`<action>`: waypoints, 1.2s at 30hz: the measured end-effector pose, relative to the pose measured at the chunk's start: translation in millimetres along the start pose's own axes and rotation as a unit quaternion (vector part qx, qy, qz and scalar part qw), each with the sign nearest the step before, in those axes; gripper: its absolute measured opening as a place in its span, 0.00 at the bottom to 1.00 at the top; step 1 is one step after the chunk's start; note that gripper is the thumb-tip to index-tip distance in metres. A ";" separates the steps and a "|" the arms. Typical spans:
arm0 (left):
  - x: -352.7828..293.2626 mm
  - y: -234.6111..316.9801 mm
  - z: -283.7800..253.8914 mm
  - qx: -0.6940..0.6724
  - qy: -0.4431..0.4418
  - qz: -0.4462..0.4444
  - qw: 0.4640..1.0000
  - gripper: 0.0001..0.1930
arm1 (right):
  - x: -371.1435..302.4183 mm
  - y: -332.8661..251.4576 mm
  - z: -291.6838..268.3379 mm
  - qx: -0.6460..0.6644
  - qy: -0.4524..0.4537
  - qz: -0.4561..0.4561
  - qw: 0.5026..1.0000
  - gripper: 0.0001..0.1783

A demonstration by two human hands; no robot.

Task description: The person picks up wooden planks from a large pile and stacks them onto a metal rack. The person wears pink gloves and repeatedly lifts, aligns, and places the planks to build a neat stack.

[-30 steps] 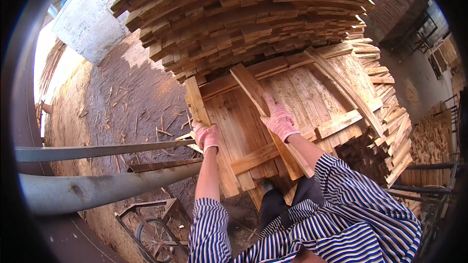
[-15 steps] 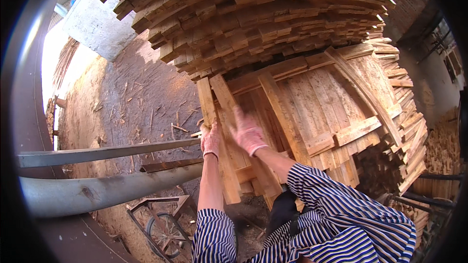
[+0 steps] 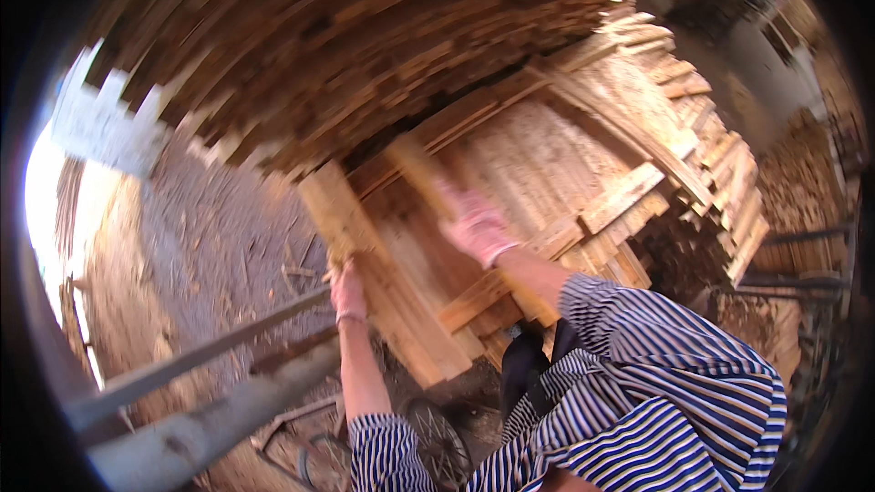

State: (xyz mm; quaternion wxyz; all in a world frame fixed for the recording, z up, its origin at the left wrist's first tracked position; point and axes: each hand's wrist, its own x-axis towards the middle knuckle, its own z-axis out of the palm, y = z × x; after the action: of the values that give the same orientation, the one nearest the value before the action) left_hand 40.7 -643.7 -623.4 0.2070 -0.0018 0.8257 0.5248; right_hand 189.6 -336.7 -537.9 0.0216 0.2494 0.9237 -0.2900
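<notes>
My left hand (image 3: 346,292), in a pink glove, is closed around the outer edge of a wooden plank (image 3: 351,241) at the left side of the stack. Several planks lie there side by side, slanting toward me. To its right, my right hand (image 3: 480,226), gloved alike and blurred by motion, is closed over another plank (image 3: 419,169). That plank's far end shows beyond the fingers and its near end below the wrist. Both planks rest across crosswise strips (image 3: 474,301) above a layer of boards (image 3: 538,155).
A tall stack of planks (image 3: 365,55) rises on the far side. At the left, a metal rail (image 3: 210,346) and a thick pipe (image 3: 219,419) reach toward the stack. A spoked wheel (image 3: 437,442) stands below. Wood scraps litter the ground (image 3: 219,210).
The view has turned and shifted right. My right hand has gone from the left-hand planks to the plank farther right. The left-hand planks now lie close together; my left hand stays at their outer edge.
</notes>
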 end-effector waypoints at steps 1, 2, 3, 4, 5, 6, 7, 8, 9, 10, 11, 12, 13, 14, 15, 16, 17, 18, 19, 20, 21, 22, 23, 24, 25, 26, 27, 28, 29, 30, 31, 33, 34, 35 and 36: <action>-4.5 12.7 17.1 0.051 0.017 -0.032 0.998 0.22 | 1.5 -8.9 5.9 0.014 -0.017 -0.006 1.000 0.41; -7.4 34.5 49.2 0.098 0.016 -0.060 0.993 0.22 | 5.2 -0.8 25.3 0.042 0.034 -0.018 0.998 0.41; -32.4 81.2 70.4 0.030 0.031 -0.167 0.985 0.22 | 12.5 -18.6 12.1 0.080 -0.101 0.029 0.991 0.42; -20.6 77.7 92.4 0.014 0.012 -0.114 0.993 0.22 | 31.4 -7.8 48.6 0.068 -0.042 -0.003 0.997 0.45; -2.3 43.6 76.8 0.002 0.017 -0.073 0.997 0.22 | 36.8 -26.4 65.0 0.097 -0.058 0.009 0.994 0.48; 18.7 -2.9 7.9 0.284 0.030 0.078 0.955 0.23 | 36.1 -72.8 58.1 0.164 -0.120 -0.025 0.979 0.47; 28.2 -34.1 -57.6 0.541 0.029 0.213 0.813 0.24 | 31.9 -112.9 45.9 0.225 -0.178 -0.053 0.957 0.46; 47.5 -38.1 -14.0 0.514 -0.041 0.236 0.824 0.25 | 46.5 -68.9 69.1 0.193 -0.131 -0.041 0.971 0.46; 55.5 -37.1 -6.9 0.505 -0.081 0.226 0.829 0.26 | 40.5 -52.8 75.0 0.196 -0.100 -0.055 0.974 0.45; 50.9 -24.8 19.0 0.325 -0.068 0.106 0.937 0.29 | 32.1 -32.1 79.5 0.195 -0.069 -0.061 0.977 0.45; 22.4 -11.6 -11.2 0.137 -0.003 -0.052 0.989 0.31 | -0.2 -62.3 58.7 0.227 -0.050 -0.103 0.967 0.44; -5.8 30.5 34.0 0.156 -0.006 -0.116 0.981 0.36 | -27.5 -37.4 43.0 0.238 -0.021 -0.088 0.967 0.43; -26.5 64.6 73.9 0.187 0.002 -0.174 0.967 0.40 | -56.2 -18.9 28.0 0.256 0.011 -0.081 0.963 0.42; -10.6 47.6 43.9 0.175 -0.012 -0.128 0.976 0.44 | -81.7 -24.9 5.5 0.279 -0.029 -0.108 0.954 0.42; -2.4 35.2 26.4 0.227 -0.027 -0.091 0.969 0.43 | -107.2 -19.5 -7.8 0.298 -0.069 -0.130 0.943 0.42; 4.2 27.5 18.3 0.277 -0.049 -0.052 0.958 0.43 | -136.0 -1.1 11.4 0.332 0.016 -0.193 0.923 0.40; 11.5 23.2 9.9 0.338 -0.053 -0.022 0.939 0.40 | -164.0 18.1 38.7 0.359 0.102 -0.257 0.891 0.39; 17.0 18.7 -6.1 0.398 -0.045 0.005 0.916 0.38 | -189.2 31.7 45.6 0.351 0.083 -0.261 0.895 0.35; 20.5 15.9 -22.1 0.457 -0.032 0.030 0.888 0.35 | -212.0 45.3 42.5 0.341 0.064 -0.269 0.898 0.32; 19.2 16.0 -30.3 0.481 -0.012 0.041 0.876 0.36 | -229.6 61.8 25.6 0.360 -0.053 -0.246 0.898 0.28; 19.8 27.2 -14.4 0.473 0.020 0.004 0.881 0.35 | -244.7 81.6 8.8 0.371 -0.167 -0.215 0.888 0.25; 19.9 42.3 2.7 0.464 0.052 -0.030 0.884 0.35 | -254.7 103.3 14.4 0.386 -0.169 -0.219 0.880 0.23; 22.6 75.9 35.3 0.422 0.084 -0.110 0.896 0.32 | -265.9 131.7 22.7 0.399 -0.166 -0.208 0.878 0.21; 10.4 119.4 91.2 0.381 0.105 -0.191 0.898 0.30 | -278.6 164.7 7.5 0.398 -0.161 -0.158 0.889 0.21; -5.2 128.4 110.6 0.376 0.122 -0.129 0.910 0.28 | -278.2 189.0 -5.5 0.387 -0.159 -0.148 0.896 0.21; -19.8 133.7 130.8 0.373 0.136 -0.068 0.915 0.26 | -275.3 215.1 -16.7 0.376 -0.157 -0.136 0.903 0.21; -36.7 109.5 128.2 0.395 0.129 0.136 0.899 0.26 | -267.7 241.5 -30.4 0.364 -0.164 -0.139 0.906 0.21; -73.1 113.8 175.7 0.429 0.096 0.337 0.832 0.27 | -275.2 275.9 -46.6 0.352 -0.120 -0.085 0.924 0.21; -106.2 124.3 229.3 0.375 0.041 0.343 0.861 0.25 | -281.5 316.9 -64.7 0.344 -0.132 -0.023 0.929 0.22; -184.8 187.0 320.1 0.320 -0.020 0.344 0.883 0.23 | -292.6 360.5 -70.4 0.337 -0.071 0.030 0.938 0.23; -266.6 250.7 400.0 0.265 -0.064 0.337 0.901 0.22 | -297.1 401.8 -76.6 0.327 -0.015 0.068 0.943 0.23; -323.4 238.9 483.1 0.149 -0.264 0.217 0.928 0.20 | -306.1 490.7 -101.5 0.291 0.037 0.209 0.933 0.24; -354.9 233.8 526.8 0.141 -0.354 0.212 0.900 0.20 | -311.0 542.0 -107.0 0.246 0.096 0.260 0.929 0.26; -378.2 233.0 572.2 0.196 -0.437 0.207 0.853 0.20 | -321.5 594.1 -110.0 0.202 0.156 0.321 0.912 0.29; -402.0 232.6 616.1 0.245 -0.516 0.206 0.795 0.21 | -328.1 642.4 -121.0 0.167 0.166 0.428 0.873 0.33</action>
State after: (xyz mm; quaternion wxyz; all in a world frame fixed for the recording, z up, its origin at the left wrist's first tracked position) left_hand 566.5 -91.1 -507.8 0.4828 0.4897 0.6785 0.2585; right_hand 793.2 36.9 -714.0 -0.0519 0.6645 0.6547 -0.3566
